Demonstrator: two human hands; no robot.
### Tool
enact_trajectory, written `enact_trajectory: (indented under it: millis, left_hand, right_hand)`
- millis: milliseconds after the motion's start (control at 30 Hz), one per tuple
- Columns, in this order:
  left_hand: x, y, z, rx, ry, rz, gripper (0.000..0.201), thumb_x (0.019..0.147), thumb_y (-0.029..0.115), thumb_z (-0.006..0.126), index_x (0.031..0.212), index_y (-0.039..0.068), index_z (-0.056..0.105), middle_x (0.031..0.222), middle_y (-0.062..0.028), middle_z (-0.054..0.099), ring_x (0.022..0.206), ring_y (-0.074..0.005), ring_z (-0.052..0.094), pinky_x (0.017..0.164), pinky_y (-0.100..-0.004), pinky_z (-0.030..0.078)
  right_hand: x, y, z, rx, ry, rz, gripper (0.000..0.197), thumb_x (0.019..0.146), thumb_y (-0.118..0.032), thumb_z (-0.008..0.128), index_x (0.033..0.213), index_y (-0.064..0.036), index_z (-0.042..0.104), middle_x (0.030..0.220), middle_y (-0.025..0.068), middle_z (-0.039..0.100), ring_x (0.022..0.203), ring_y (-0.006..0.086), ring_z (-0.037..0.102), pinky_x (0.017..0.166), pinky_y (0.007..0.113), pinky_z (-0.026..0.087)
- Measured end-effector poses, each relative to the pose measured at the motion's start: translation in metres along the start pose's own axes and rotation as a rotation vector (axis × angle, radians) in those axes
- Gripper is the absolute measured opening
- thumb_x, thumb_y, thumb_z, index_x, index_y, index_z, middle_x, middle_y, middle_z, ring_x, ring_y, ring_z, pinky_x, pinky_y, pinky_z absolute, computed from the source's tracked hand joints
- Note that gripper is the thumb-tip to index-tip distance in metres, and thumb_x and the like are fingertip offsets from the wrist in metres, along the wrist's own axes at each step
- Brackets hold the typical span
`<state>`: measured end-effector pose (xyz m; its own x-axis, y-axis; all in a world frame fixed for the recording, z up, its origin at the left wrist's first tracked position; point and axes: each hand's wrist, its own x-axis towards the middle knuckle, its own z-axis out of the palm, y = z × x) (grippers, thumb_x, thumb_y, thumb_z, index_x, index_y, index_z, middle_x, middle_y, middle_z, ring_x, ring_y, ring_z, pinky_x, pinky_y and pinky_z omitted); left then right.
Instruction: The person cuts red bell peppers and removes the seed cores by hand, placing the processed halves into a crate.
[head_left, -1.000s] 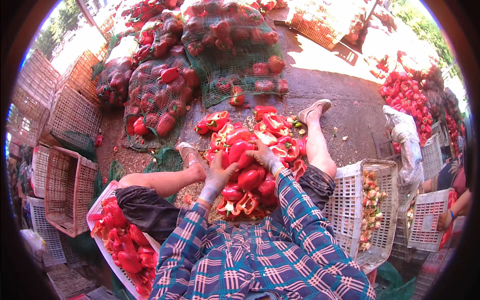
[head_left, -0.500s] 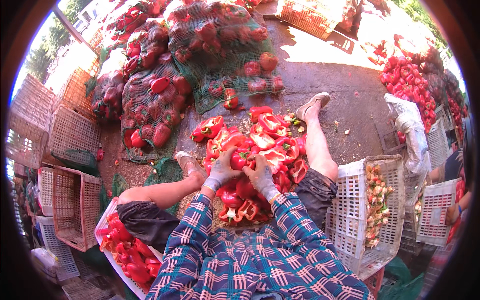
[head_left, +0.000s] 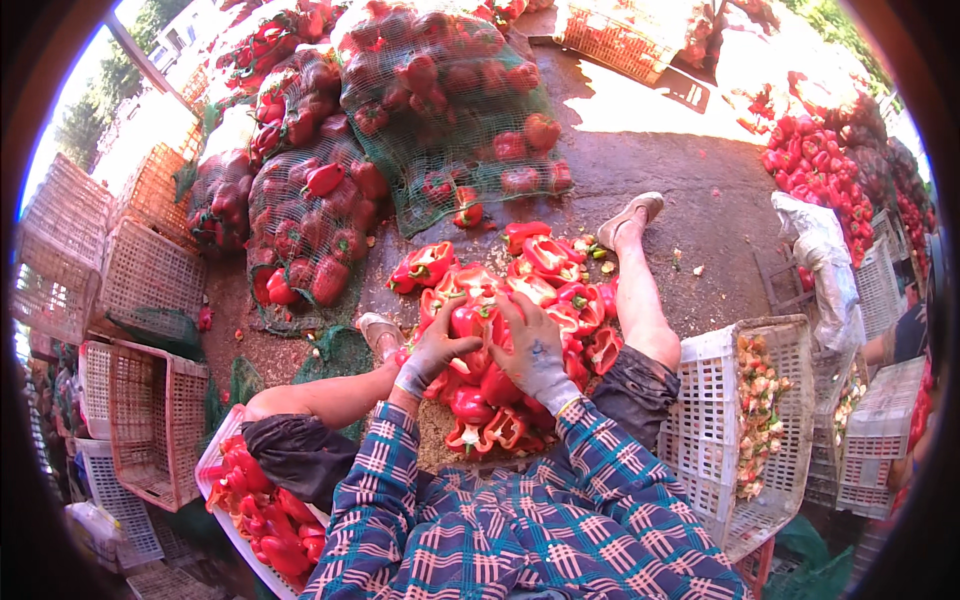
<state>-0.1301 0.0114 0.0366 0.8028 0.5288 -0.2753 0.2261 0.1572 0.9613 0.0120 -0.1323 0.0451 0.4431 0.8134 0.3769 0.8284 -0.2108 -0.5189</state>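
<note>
A pile of red bell peppers [head_left: 468, 403], several cut open with pale insides showing, lies between my legs. My left hand [head_left: 436, 352], in a grey-white glove, is over the middle of it, thumb and fingers apart beside a red bell pepper [head_left: 468, 321]. From the other side my right hand [head_left: 533, 352], gloved too and stained on its back, spreads its fingers over the same spot. The fingertips of both hands are close to that pepper; whether they touch it is hard to see. An opened bell pepper [head_left: 552, 258] rests at the pile's far side.
Left of me, a white crate [head_left: 212, 462] holds red peppers. A white crate [head_left: 700, 440] with pepper cores [head_left: 760, 415] stands at my right. Green mesh sacks [head_left: 440, 130] of peppers fill the far left. Empty crates [head_left: 155, 420] stack leftward. Another person's arm shows at the right edge.
Both hands have loosened from their close grip on a pepper; the fingers are now spread wider, especially the right hand's. The crate by the other person at far right has tilted.
</note>
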Motion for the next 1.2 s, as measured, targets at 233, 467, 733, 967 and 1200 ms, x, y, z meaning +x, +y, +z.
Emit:
enact_trajectory:
  millis: [233,467,733,967,1200]
  left_hand:
    - [-0.012,-0.028,0.009,0.333,-0.028,0.075,0.07,0.077,0.021,0.08,0.137,0.005,0.047,0.128,-0.009,0.056,0.116,-0.0183,0.055,0.101,-0.0328,0.046]
    - [-0.016,-0.034,0.023,-0.106,0.059,-0.118,0.054,0.082,0.021,0.073,0.129,0.004,0.053,0.118,-0.0062,0.061,0.108,-0.0161,0.058,0.094,-0.0316,0.049]
    - [-0.005,-0.06,0.029,-0.19,0.238,-0.188,0.055,0.08,0.019,0.072,0.129,0.002,0.055,0.119,-0.0093,0.062,0.108,-0.0184,0.06,0.094,-0.033,0.05]
    - [0.001,-0.095,0.014,0.323,0.39,-0.077,0.065,0.074,0.029,0.079,0.127,-0.001,0.058,0.121,-0.0147,0.062,0.108,-0.0223,0.061,0.093,-0.035,0.051]
    - [-0.011,-0.086,0.04,-0.256,0.262,-0.129,0.051,0.08,0.026,0.079,0.12,0.003,0.059,0.104,-0.0068,0.067,0.095,-0.016,0.064,0.083,-0.0307,0.053]
  right_hand:
    - [0.014,0.014,-0.003,-0.122,-0.36,-0.314,0.046,0.074,-0.034,0.076,0.113,-0.0138,0.061,0.1,0.0076,0.064,0.092,0.028,0.063,0.077,0.042,0.05]
    - [0.016,0.021,0.002,-0.199,-0.362,-0.319,0.031,0.08,-0.037,0.071,0.101,-0.016,0.062,0.089,0.007,0.066,0.083,0.0267,0.066,0.069,0.041,0.051]
    - [-0.006,0.031,0.06,-0.07,-0.289,-0.023,0.029,0.082,-0.034,0.067,0.105,-0.0171,0.063,0.079,0.0088,0.068,0.076,0.0312,0.067,0.066,0.045,0.051]
    - [-0.005,0.019,0.075,-0.008,-0.483,0.23,0.029,0.089,-0.039,0.062,0.11,-0.019,0.061,0.087,0.0117,0.072,0.086,0.0324,0.07,0.074,0.046,0.052]
    - [0.02,0.04,0.06,0.19,-0.229,0.406,0.046,0.087,-0.048,0.068,0.117,-0.0141,0.063,0.094,0.0163,0.072,0.091,0.0347,0.069,0.077,0.047,0.052]
